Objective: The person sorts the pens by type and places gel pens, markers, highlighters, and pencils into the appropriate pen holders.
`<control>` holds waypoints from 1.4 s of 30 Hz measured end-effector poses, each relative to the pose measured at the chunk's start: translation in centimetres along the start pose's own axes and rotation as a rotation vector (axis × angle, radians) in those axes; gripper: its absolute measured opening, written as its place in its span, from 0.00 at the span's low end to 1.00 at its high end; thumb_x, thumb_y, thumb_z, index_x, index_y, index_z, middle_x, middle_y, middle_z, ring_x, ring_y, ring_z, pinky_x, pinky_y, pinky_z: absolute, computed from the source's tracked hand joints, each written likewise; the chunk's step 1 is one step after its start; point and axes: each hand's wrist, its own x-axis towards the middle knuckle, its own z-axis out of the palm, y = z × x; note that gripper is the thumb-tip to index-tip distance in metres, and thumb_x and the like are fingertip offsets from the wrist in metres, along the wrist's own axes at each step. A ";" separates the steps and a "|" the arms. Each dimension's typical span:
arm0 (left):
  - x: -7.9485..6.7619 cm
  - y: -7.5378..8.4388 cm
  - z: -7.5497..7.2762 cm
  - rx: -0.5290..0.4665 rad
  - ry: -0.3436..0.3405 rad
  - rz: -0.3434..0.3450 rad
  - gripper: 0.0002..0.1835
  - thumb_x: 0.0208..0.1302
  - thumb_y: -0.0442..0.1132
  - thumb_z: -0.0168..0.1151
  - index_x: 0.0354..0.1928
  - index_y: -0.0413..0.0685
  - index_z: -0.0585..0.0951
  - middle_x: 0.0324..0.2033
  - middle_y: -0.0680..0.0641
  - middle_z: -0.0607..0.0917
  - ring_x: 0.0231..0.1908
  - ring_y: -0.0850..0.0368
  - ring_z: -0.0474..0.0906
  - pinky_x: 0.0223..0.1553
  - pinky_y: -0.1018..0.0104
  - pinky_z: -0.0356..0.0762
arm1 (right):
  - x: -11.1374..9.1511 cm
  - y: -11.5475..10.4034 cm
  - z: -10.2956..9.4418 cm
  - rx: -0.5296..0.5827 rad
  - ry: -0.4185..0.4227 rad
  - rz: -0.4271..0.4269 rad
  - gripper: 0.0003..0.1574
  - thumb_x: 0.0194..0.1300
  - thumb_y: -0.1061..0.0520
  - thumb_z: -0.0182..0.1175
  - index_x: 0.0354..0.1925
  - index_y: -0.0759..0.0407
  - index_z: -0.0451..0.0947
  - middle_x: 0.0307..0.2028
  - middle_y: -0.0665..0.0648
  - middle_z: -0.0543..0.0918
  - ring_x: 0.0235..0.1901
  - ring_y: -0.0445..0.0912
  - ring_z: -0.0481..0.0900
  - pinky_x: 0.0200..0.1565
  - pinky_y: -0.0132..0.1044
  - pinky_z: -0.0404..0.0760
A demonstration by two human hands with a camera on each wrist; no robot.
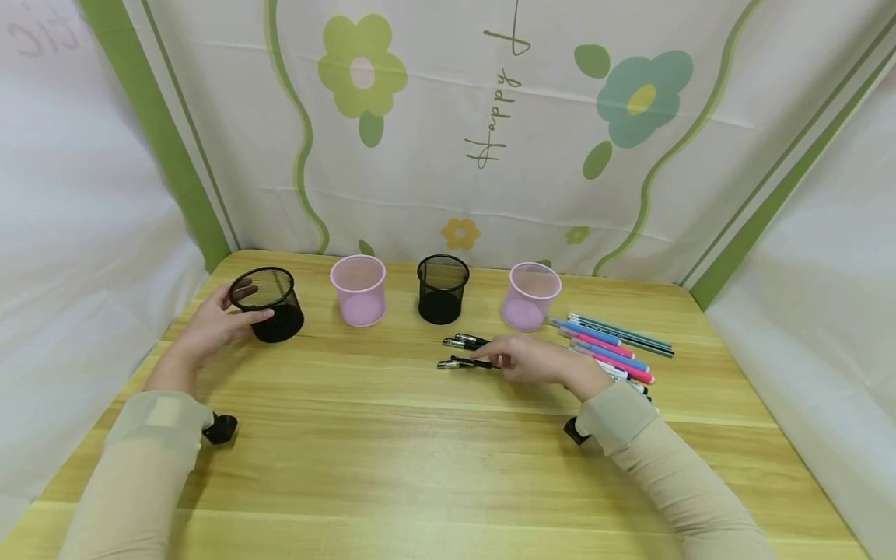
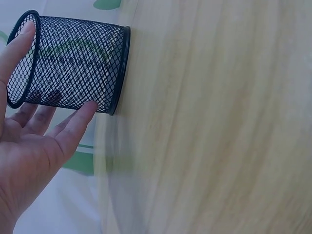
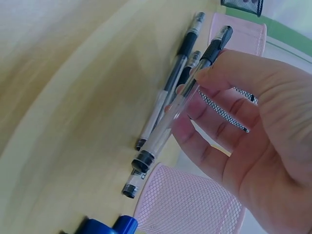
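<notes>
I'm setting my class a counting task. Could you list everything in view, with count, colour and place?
Black mesh cups: two, black, first and third from left
Pink mesh cups: two, pink, second and fourth
Pens: at least three, clear and black, around the right grip
Blue markers: two, blue, table's right side
Pink markers: two, pink, among the blue
White pens: several, partly hidden, dark-capped, by the right forearm
Pencils: several, dark green, beyond the markers
Table: one, wood-coloured, underneath
Cloth backdrop: white with green, flowered, behind
Wrist devices: two, black, by the cuffs
Sleeves: two, beige
Left grip: one, holding the leftmost cup
Right grip: one, holding a pen
</notes>
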 end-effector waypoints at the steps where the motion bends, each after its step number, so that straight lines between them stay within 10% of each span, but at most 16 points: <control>1: 0.0 0.0 0.0 0.000 0.001 0.002 0.50 0.72 0.45 0.66 0.82 0.42 0.44 0.78 0.33 0.50 0.49 0.71 0.72 0.48 0.74 0.81 | 0.1 0.0 -0.1 0.006 0.002 -0.004 0.37 0.60 0.77 0.57 0.65 0.57 0.79 0.41 0.54 0.80 0.38 0.46 0.75 0.38 0.33 0.79; 26: 0.4 0.0 -0.4 0.063 -0.017 -0.023 0.50 0.73 0.46 0.66 0.83 0.46 0.42 0.79 0.34 0.50 0.46 0.79 0.74 0.49 0.73 0.80 | 3.7 -1.9 -1.8 0.089 0.080 0.000 0.34 0.67 0.72 0.57 0.69 0.56 0.76 0.46 0.55 0.82 0.40 0.42 0.80 0.39 0.35 0.82; 35: 0.4 -0.2 -0.5 0.046 -0.028 -0.030 0.50 0.73 0.45 0.65 0.82 0.45 0.42 0.79 0.35 0.50 0.70 0.38 0.60 0.51 0.70 0.80 | 5.2 -2.7 -1.5 0.207 0.145 -0.004 0.33 0.69 0.69 0.60 0.71 0.57 0.73 0.48 0.57 0.81 0.43 0.44 0.82 0.45 0.37 0.83; 42: 0.5 0.0 -0.5 0.059 -0.029 -0.022 0.50 0.73 0.45 0.66 0.82 0.44 0.43 0.78 0.34 0.51 0.56 0.63 0.70 0.51 0.71 0.80 | 6.5 -3.4 -1.2 0.213 0.169 0.010 0.34 0.69 0.68 0.60 0.71 0.54 0.73 0.49 0.60 0.83 0.44 0.42 0.82 0.46 0.37 0.82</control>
